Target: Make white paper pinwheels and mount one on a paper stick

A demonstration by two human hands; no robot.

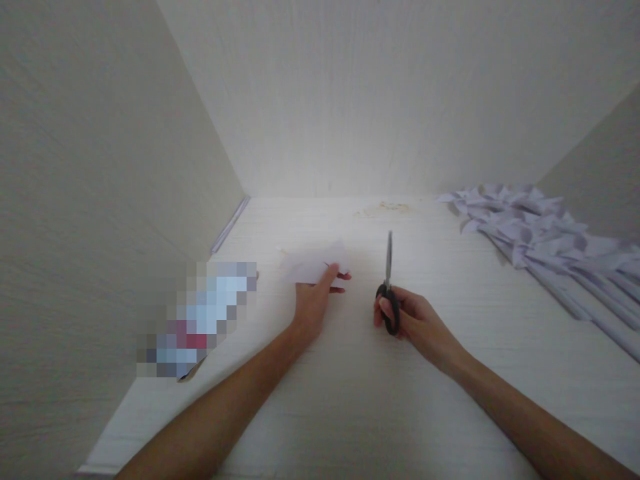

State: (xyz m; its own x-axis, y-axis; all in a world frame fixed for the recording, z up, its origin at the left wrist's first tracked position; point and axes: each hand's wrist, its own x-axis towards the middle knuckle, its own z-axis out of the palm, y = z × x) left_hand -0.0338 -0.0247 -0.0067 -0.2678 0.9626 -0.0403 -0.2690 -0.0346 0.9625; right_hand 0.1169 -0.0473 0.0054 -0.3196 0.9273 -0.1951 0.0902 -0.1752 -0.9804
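In the middle of the head view my left hand (314, 303) grips a small piece of white paper (307, 263) near its right end, with the thumb on top and fingers beneath. A cut or slit seems to show in the paper near my thumb. To the right, my right hand (407, 313) holds a pair of scissors (389, 280) with black handles. The blades point away from me and look closed together. Scissors and paper are apart from each other.
Many white paper pinwheel-like shapes on rolled paper sticks (530, 233) lie at the right. A pixelated object (205, 320) lies at the left. A thin paper stick (230, 225) rests along the left wall. Pale walls (340, 100) enclose the white surface (320, 413).
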